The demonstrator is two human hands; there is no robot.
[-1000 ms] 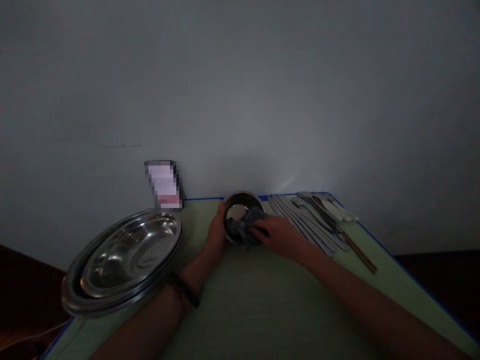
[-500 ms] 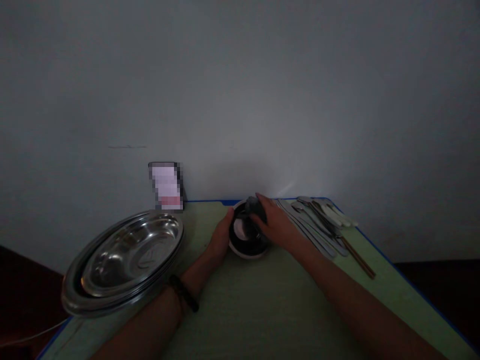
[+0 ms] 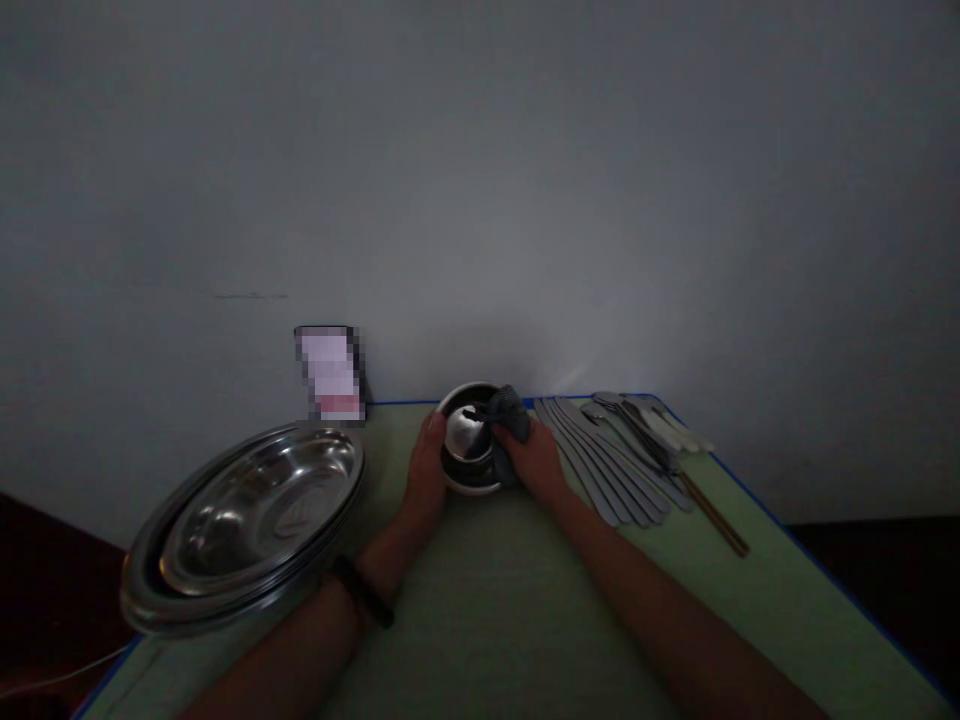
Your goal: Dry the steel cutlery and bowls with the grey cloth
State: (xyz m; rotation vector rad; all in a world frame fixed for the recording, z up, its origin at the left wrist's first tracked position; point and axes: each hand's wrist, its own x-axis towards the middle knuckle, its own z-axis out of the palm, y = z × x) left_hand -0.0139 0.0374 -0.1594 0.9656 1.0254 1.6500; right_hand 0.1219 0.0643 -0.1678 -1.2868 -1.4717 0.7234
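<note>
Near the back edge of the table, a round metal bowl (image 3: 466,436) with a pale rim and a shiny bottom is tilted so that its inside faces me. My left hand (image 3: 426,468) grips its left side, thumb by the rim. A dark grey cloth (image 3: 508,412) is bunched in my right hand (image 3: 535,462), whose fingers are closed on it at the bowl's right rim. Part of the cloth hangs over the inside; the fingers beneath it are hidden.
Stacked oval metal basins (image 3: 262,520) stand at the left. A phone with a blurred screen (image 3: 330,375) leans on the wall. Several table knives (image 3: 600,460) lie to the right, beside spoons, forks, white-handled cutlery (image 3: 664,425) and wooden chopsticks (image 3: 716,515).
The bowl and both hands have shifted left, and the bowl is now a little higher in view. The right hand with the cloth has drawn down along the right rim, uncovering more knives.
</note>
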